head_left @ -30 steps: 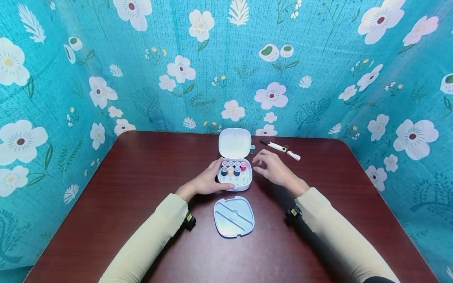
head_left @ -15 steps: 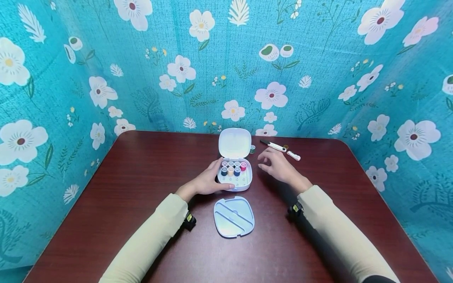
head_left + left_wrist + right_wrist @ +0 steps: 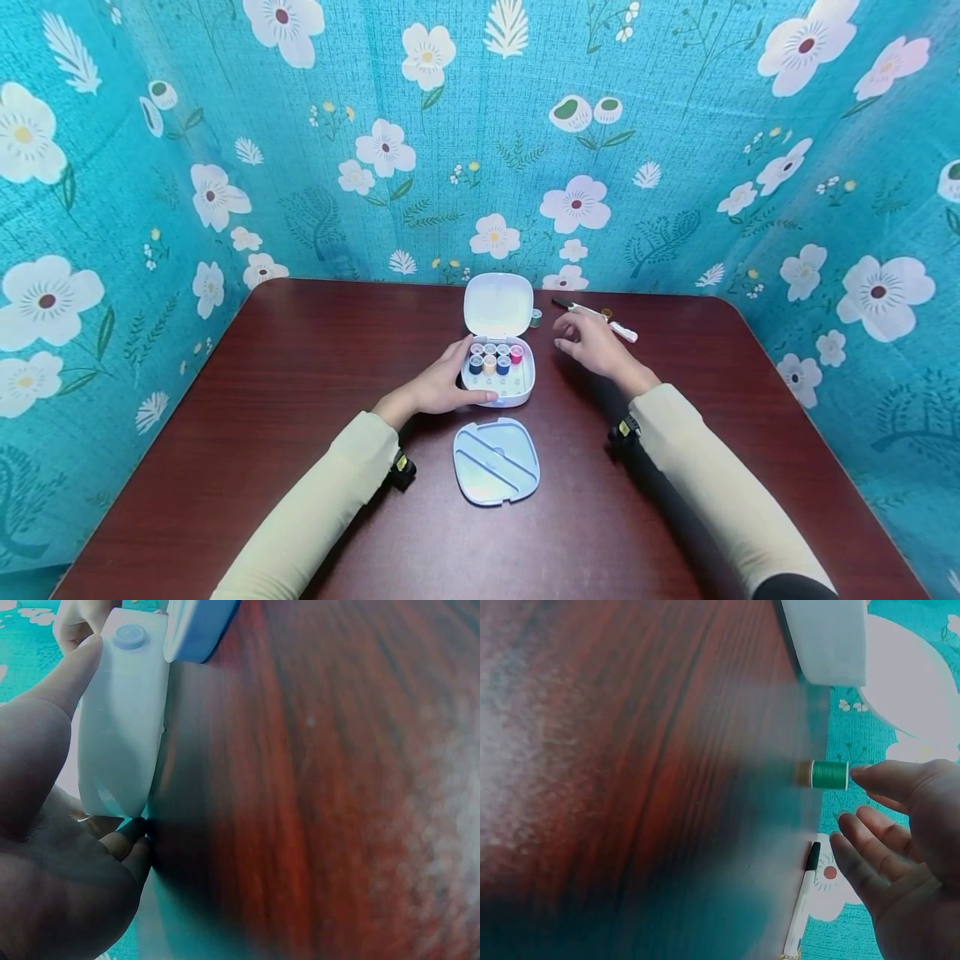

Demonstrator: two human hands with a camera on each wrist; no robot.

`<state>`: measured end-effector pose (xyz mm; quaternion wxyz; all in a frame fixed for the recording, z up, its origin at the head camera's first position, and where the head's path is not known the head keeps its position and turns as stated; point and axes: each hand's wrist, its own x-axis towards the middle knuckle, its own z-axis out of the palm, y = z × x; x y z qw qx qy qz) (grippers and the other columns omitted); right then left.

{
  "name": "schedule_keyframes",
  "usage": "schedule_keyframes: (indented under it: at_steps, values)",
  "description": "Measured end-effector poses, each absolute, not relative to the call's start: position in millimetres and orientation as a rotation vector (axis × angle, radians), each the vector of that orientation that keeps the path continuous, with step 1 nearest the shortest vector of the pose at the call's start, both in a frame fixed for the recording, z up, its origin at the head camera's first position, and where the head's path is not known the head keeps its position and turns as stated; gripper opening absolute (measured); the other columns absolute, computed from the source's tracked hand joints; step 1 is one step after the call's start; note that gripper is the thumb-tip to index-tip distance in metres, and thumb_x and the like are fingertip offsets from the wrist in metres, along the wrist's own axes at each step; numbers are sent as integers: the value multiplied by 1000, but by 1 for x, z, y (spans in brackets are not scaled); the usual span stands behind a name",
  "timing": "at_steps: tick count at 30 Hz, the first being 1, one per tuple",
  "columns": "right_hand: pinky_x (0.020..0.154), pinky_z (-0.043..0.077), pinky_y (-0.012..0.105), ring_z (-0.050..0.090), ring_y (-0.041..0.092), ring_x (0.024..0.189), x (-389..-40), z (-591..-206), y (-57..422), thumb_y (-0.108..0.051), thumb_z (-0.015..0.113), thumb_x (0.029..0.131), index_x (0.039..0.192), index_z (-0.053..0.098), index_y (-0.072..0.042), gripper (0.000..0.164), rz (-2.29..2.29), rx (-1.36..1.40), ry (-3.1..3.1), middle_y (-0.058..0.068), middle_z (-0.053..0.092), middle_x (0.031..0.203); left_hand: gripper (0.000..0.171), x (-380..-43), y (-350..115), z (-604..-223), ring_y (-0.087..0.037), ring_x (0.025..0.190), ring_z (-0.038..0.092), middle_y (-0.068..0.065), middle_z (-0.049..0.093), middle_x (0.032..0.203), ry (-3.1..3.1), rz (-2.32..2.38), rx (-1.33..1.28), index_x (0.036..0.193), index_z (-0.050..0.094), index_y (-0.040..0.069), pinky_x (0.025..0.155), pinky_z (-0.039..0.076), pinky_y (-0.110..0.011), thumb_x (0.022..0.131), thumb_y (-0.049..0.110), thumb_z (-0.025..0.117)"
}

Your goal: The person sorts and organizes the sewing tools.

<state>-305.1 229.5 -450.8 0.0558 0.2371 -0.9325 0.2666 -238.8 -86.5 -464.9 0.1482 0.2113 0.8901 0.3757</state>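
Head view. On the dark wood bench (image 3: 262,383), toward middle of far edge: white box (image 3: 517,401), lid (image 3: 498,304) raised on far side. Inside: seven thread spools (image 3: 489,364), four in the back row, three in front of them. Left hand (image 3: 435,387) curved about left side of box, thumb along front. Right hand (image 3: 596,343) above bench, right of box, fingers loosely bent, nothing in grasp. Green spool (image 3: 536,317) upright near far edge, just beside lid. Toward far right corner: black-tipped white tool (image 3: 588,311), partly behind right hand, and small white piece (image 3: 624,332). Nearer the front edge than the box: pale blue panel (image 3: 497,462), flat, diagonal ribs.

Left wrist view. Thumb against front wall, just beside round button (image 3: 130,636); fingertips at opposite end of wall.

Right wrist view. Thumb and fingers well parted; green spool near thumb tip in line of sight, contact not discernible from this angle alone.
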Motion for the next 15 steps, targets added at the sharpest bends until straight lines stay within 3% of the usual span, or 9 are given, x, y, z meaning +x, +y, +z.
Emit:
schedule_keyframes:
  at_steps: [15]
  values:
    - [96,51,52,65,36,106,-326,-455,228,-6,73,92,124,65,5,34,1039,532,-2854,22,66,115,116,-239,-87,-466,-29,150,27,-15,13,168,2564,1080,610,165,3,10,121,28,-45,87,52,78]
